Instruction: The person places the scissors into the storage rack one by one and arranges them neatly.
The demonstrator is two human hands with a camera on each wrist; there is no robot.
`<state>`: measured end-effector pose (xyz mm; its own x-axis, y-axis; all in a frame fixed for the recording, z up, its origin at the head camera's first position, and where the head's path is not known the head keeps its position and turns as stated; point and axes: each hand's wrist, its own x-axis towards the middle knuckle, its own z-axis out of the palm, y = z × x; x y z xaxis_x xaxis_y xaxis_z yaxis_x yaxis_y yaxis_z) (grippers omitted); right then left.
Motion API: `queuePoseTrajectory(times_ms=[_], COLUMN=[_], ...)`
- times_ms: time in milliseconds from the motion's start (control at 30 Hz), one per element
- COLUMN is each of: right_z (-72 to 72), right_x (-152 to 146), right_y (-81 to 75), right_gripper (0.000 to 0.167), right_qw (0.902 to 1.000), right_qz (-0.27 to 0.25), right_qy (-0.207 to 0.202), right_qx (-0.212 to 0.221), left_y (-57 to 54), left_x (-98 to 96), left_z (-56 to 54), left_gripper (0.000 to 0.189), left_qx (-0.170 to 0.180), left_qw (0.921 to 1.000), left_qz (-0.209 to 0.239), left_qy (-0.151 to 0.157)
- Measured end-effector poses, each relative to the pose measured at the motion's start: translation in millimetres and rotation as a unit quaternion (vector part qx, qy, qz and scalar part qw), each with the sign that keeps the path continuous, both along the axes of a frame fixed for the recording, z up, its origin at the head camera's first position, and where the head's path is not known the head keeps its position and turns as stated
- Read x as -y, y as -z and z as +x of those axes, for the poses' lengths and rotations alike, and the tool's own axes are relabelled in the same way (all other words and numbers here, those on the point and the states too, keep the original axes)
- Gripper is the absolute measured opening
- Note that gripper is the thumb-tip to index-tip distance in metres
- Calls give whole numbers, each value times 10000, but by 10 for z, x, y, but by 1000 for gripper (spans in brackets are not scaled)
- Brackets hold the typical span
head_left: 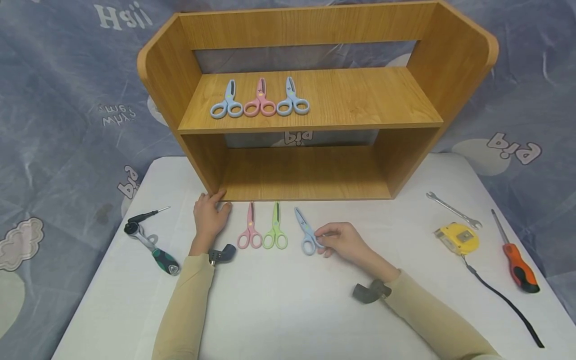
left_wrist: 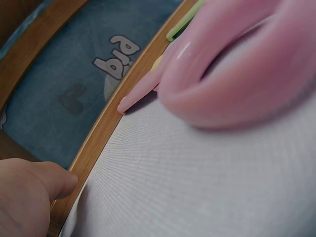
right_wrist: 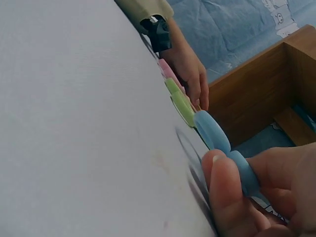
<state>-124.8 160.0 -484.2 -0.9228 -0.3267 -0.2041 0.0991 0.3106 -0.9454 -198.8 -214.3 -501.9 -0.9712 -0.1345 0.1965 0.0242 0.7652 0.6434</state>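
Note:
My right hand (head_left: 342, 241) pinches one handle loop of the blue scissors (head_left: 306, 230), whose blades point toward the shelf; in the right wrist view the blue handles (right_wrist: 212, 131) tilt up off the white cloth. Left of them on the table lie green scissors (head_left: 276, 226) and pink scissors (head_left: 250, 228), side by side, tips toward the shelf. My left hand (head_left: 210, 217) rests at the front left corner of the wooden shelf (head_left: 310, 126), fingers touching its bottom edge. The pink handle looms large in the left wrist view.
On the upper board lie blue scissors (head_left: 230, 97), pink scissors (head_left: 260, 97) and more blue scissors (head_left: 291, 95). At left are a small black screwdriver (head_left: 143, 216) and a ratchet (head_left: 150, 244); at right, a wrench (head_left: 452, 209), tape measure (head_left: 460, 238) and orange screwdriver (head_left: 514, 255).

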Motion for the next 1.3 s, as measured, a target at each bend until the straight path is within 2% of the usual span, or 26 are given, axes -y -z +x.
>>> queuePoseTrajectory(times_ms=[300,667,1033,1133,1300], right_z=[-24,-20,26,39,83], right_x=[-28,-18,-12,-7,2], right_y=[-57,-31,-70,-94,-201], right_gripper=[26,23,24,23,23], right_qw=[9984,9972,9964,9958,9916], right_qz=[-66,201,105,111,17], right_qy=[-569,-697,-829,-876,-1131], right_qx=[-3,-183,-151,-234,-630], left_y=[-11,8,25,13,-1], left_x=[13,31,5,-1,2], left_z=[-21,-33,-16,-12,-3], left_gripper=[49,49,49,49,49], left_qx=[26,-32,-140,-128,-73], left_qw=[10000,10000,9999,9999,10000], left_qz=[-32,-24,-33,-45,-43], left_qy=[-5,13,8,4,-16])
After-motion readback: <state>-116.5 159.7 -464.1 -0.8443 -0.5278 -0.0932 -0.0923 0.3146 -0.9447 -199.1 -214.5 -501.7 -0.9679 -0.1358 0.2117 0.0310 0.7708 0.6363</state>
